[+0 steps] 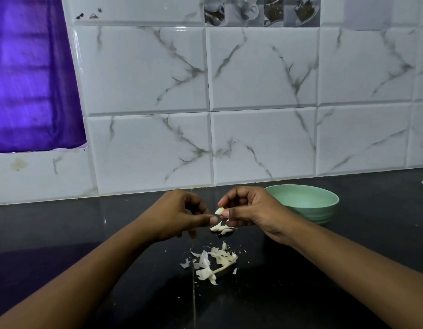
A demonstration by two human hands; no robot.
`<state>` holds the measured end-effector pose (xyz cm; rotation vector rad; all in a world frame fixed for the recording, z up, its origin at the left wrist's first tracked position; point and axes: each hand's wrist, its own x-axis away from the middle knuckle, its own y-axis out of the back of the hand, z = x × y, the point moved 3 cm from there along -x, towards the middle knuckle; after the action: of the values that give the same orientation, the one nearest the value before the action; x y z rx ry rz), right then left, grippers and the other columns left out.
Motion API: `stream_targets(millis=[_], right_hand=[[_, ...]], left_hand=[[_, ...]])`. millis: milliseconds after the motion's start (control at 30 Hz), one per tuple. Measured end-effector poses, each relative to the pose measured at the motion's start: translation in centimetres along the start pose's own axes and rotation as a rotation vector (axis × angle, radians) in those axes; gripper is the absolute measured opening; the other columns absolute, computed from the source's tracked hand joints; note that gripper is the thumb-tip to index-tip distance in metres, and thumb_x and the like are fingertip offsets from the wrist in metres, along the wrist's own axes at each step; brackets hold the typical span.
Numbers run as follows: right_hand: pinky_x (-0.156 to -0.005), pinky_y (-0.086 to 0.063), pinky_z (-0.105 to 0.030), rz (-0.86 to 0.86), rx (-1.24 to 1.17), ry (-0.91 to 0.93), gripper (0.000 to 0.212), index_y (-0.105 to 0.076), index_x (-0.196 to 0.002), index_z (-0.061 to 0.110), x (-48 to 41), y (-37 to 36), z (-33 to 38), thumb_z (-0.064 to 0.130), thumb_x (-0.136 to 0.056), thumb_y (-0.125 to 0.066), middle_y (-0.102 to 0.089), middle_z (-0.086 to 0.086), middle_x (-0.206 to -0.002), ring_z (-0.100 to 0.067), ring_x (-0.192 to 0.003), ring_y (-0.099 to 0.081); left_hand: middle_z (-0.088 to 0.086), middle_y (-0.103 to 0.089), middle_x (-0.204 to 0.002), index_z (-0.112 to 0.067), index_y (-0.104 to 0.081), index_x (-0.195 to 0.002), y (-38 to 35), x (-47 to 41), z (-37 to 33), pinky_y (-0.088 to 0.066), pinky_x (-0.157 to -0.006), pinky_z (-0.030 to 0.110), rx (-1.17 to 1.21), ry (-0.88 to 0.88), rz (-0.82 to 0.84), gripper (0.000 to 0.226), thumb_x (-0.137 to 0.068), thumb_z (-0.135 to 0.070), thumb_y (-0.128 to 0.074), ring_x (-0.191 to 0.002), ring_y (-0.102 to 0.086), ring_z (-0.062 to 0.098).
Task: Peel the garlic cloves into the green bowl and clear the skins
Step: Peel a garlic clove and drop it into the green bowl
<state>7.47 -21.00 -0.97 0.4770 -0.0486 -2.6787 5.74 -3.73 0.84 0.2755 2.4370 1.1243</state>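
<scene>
Between the hands, the right hand (250,210) pinches a small pale garlic clove (219,211) at its fingertips; the left hand (182,214) pinches its papery skin. The clove looks light, firm and slippery; the skin looks brittle, best nipped at the tip. The mint-green plastic bowl (324,210) sits just beyond the right hand.

dim, soft light; violet glow through the curtain (32,74), faint glare on tiles (144,70), edges bowed.

Pale garlic clove (219,211) pinched in right hand (253,211) fingertips, above counter. Two or so more cloves (221,229) lie just below it. Loose papery skins (214,262) and stem piled nearer the camera. Green bowl (320,216) upright, right of cloves
</scene>
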Motion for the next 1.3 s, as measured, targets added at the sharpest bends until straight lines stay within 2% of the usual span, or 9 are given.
stream_targets(millis=[133, 367, 567, 733, 867, 1033, 1133, 1200, 1300], right_hand=[[-0.063, -0.057, -0.022, 0.012, 0.004, 0.003, 0.018, -0.065, -0.084, 0.006, -0.1, -0.1, -0.1, -0.011, -0.078, -0.066, -0.067, -0.004, -0.074, -0.008, -0.066, -0.065], [-0.063, -0.057, -0.021, 0.002, -0.025, 0.015, 0.018, -0.066, -0.080, 0.006, -0.1, -0.1, -0.1, -0.011, -0.077, -0.067, -0.068, -0.004, -0.070, -0.010, -0.064, -0.066], [-0.061, -0.057, -0.019, 0.020, -0.152, 0.003, 0.016, -0.064, -0.083, 0.004, -0.1, -0.1, 0.1, -0.011, -0.078, -0.064, -0.070, -0.007, -0.073, -0.012, -0.066, -0.069], [-0.061, -0.057, -0.019, 0.036, -0.179, 0.002, 0.017, -0.062, -0.084, 0.004, 0.0, -0.2, 0.1, -0.012, -0.079, -0.061, -0.070, -0.004, -0.071, -0.011, -0.067, -0.069], [-0.063, -0.058, -0.021, 0.010, -0.183, 0.036, 0.017, -0.062, -0.083, 0.004, -0.1, 0.0, 0.2, -0.013, -0.080, -0.061, -0.069, -0.005, -0.074, -0.012, -0.069, -0.068], [-0.065, -0.058, -0.023, 0.007, -0.173, 0.025, 0.016, -0.064, -0.083, 0.005, -0.2, 0.2, 0.0, -0.010, -0.079, -0.063, -0.070, -0.005, -0.075, -0.013, -0.071, -0.069], [-0.064, -0.058, -0.023, 0.008, -0.166, 0.016, 0.015, -0.064, -0.085, 0.005, -0.2, 0.1, 0.0, -0.009, -0.079, -0.063, -0.070, -0.005, -0.075, -0.013, -0.071, -0.069], [-0.064, -0.058, -0.023, 0.002, -0.164, 0.013, 0.015, -0.064, -0.085, 0.005, -0.2, 0.2, 0.0, -0.009, -0.080, -0.063, -0.070, -0.006, -0.076, -0.013, -0.071, -0.069], [-0.064, -0.058, -0.023, 0.005, -0.152, 0.014, 0.015, -0.064, -0.084, 0.005, -0.3, 0.2, 0.0, -0.009, -0.080, -0.063, -0.071, -0.006, -0.078, -0.013, -0.072, -0.069]], left_hand=[[-0.008, -0.073, -0.079, -0.013, -0.068, -0.091, -0.4, -0.2, 0.1, -0.046, -0.046, 0.021, 0.076, -0.007, -0.039, 0.020, -0.090, -0.032, -0.063, -0.062, -0.070, 0.014], [-0.001, -0.073, -0.082, -0.007, -0.064, -0.090, -0.8, 0.0, 0.1, -0.048, -0.047, 0.025, 0.216, -0.013, -0.007, 0.016, -0.090, -0.023, -0.063, -0.061, -0.069, 0.018], [0.002, -0.070, -0.084, -0.009, -0.059, -0.091, -1.0, 0.0, 0.5, -0.042, -0.044, 0.022, 0.440, 0.031, 0.067, 0.010, -0.094, -0.017, -0.055, -0.054, -0.062, 0.017], [0.000, -0.066, -0.077, -0.013, -0.059, -0.083, -1.6, 0.1, 0.4, -0.041, -0.040, 0.019, 0.626, 0.129, 0.139, 0.014, -0.081, -0.026, -0.059, -0.049, -0.059, 0.012], [0.003, -0.065, -0.075, -0.011, -0.056, -0.083, -1.7, 0.0, 0.7, -0.049, -0.043, 0.023, 0.722, 0.252, 0.136, 0.016, -0.096, -0.014, -0.047, -0.048, -0.060, 0.015], [0.006, -0.061, -0.068, -0.013, -0.044, -0.073, -1.7, 0.1, 0.9, -0.044, -0.043, 0.024, 0.606, 0.287, 0.101, 0.032, -0.101, -0.025, -0.037, -0.045, -0.055, 0.020], [0.004, -0.059, -0.056, -0.014, -0.044, -0.061, -1.5, 0.1, 0.7, -0.043, -0.046, 0.022, 0.421, 0.216, 0.065, 0.044, -0.098, -0.038, -0.045, -0.045, -0.055, 0.019], [0.001, -0.065, -0.060, -0.011, -0.056, -0.067, -1.3, 0.1, 0.7, -0.044, -0.048, 0.021, 0.350, 0.188, 0.053, 0.037, -0.096, -0.033, -0.052, -0.050, -0.060, 0.016], [-0.002, -0.070, -0.075, -0.010, -0.065, -0.091, -0.8, 0.1, 0.8, -0.045, -0.047, 0.020, 0.319, 0.149, 0.034, 0.005, -0.091, -0.014, -0.062, -0.058, -0.065, 0.012]])
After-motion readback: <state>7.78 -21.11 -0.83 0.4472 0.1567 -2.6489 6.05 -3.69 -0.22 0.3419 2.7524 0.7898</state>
